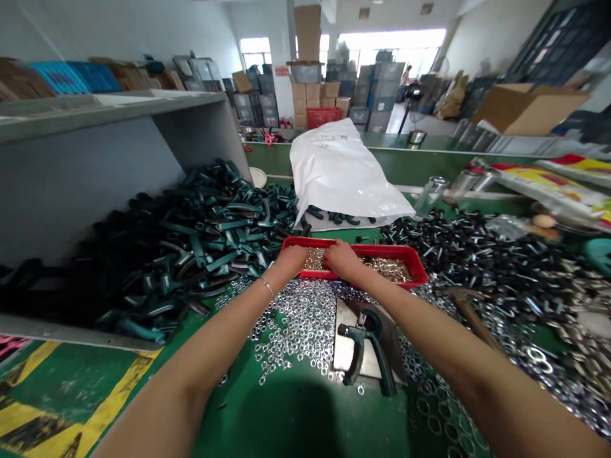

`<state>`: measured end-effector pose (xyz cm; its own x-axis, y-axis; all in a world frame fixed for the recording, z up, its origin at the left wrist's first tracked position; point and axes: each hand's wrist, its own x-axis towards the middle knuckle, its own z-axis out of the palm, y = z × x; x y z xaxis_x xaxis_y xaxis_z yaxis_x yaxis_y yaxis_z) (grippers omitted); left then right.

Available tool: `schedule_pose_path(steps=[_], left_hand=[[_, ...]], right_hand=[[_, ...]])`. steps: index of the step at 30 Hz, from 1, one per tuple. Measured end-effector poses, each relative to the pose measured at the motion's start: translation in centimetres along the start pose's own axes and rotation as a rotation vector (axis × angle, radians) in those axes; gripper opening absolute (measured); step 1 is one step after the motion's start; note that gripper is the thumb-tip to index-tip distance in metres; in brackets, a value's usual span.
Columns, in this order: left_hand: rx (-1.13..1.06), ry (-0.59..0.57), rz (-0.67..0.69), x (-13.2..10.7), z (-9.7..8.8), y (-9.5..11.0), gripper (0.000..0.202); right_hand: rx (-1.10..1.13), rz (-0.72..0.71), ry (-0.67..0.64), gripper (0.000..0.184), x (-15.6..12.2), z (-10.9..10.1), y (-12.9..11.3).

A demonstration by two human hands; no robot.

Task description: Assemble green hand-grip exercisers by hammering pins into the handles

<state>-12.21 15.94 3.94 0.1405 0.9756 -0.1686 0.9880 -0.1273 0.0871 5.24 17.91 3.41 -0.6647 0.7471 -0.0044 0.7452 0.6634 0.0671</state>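
Note:
Both my arms reach forward to a red tray [415, 262] of small shiny metal parts. My left hand [289, 259] rests on the tray's near left rim, fingers curled down into the parts. My right hand [342, 257] sits just beside it over the tray, fingers bent downward and hidden from me. What either hand holds cannot be made out. In front of the tray lies a spread of silver nuts [300, 321]. A dark green hand-grip tool [370, 343] lies on a metal plate [344, 346] between my forearms.
A big heap of dark green handle parts [191, 248] fills the left, under a grey shelf [95, 111]. Black-and-silver parts [477, 254] and washers [539, 356] cover the right. A white plastic bag [338, 168] lies behind the tray. Boxes and crates stand far back.

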Motion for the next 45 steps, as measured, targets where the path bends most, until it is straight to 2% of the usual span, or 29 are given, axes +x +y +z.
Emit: schedule_pose_path(steps=[3, 8, 14, 18, 21, 24, 26, 29, 32, 36, 37, 40, 42, 45], left_hand=[[0.017, 0.03, 0.016, 0.4, 0.3, -0.2, 0.033], [0.006, 0.064, -0.003, 0.1, 0.5, -0.3, 0.027], [-0.058, 0.226, -0.025, -1.0, 0.8, 0.0, 0.029], [-0.153, 0.351, -0.06, -1.9, 0.5, -0.3, 0.022], [-0.259, 0.44, -0.06, -4.1, 0.9, -0.3, 0.021], [-0.607, 0.451, 0.033, -7.8, 2.3, 1.1, 0.019], [-0.842, 0.356, 0.121, -10.7, 3.4, 3.1, 0.016], [-0.992, 0.182, 0.191, -13.8, 4.6, 6.5, 0.012], [-0.982, 0.118, 0.238, -14.8, 5.0, 9.4, 0.009], [-0.625, 0.238, 0.415, -14.1, 5.6, 11.7, 0.014], [-0.524, 0.269, 0.433, -13.9, 5.9, 12.1, 0.016], [-0.29, 0.336, 0.438, -13.6, 7.0, 13.0, 0.021], [-0.19, 0.364, 0.445, -13.7, 7.5, 13.3, 0.025], [-0.138, 0.403, 0.45, -13.8, 8.2, 13.4, 0.027]], right_hand=[[0.013, 0.01, -0.006, 0.028, 0.2, 0.0, 0.0], [0.036, 0.027, -0.019, 0.025, 0.2, -0.3, -0.2], [0.065, 0.073, 0.025, 0.03, -0.5, -0.5, -0.6], [0.101, 0.086, 0.054, 0.028, -0.9, -0.9, -0.6], [0.144, 0.097, 0.076, 0.025, -1.1, -0.7, -0.5], [0.211, 0.102, 0.098, 0.02, -0.8, -0.5, -0.4], [0.275, 0.1, 0.121, 0.017, -0.6, -0.5, -0.4], [0.403, 0.082, 0.178, 0.012, -1.2, -1.2, -0.4], [0.553, 0.08, 0.26, 0.013, -4.3, -2.0, -0.1], [0.723, 0.148, 0.308, 0.015, -12.7, -1.5, 0.4], [0.794, 0.187, 0.301, 0.016, -15.1, -0.9, 0.4], [1.197, 0.398, 0.221, 0.019, -21.2, 0.9, 0.1], [1.36, 0.484, 0.173, 0.022, -23.8, 1.9, -0.4], [1.339, 0.502, 0.197, 0.023, -25.1, 2.7, -1.3]])
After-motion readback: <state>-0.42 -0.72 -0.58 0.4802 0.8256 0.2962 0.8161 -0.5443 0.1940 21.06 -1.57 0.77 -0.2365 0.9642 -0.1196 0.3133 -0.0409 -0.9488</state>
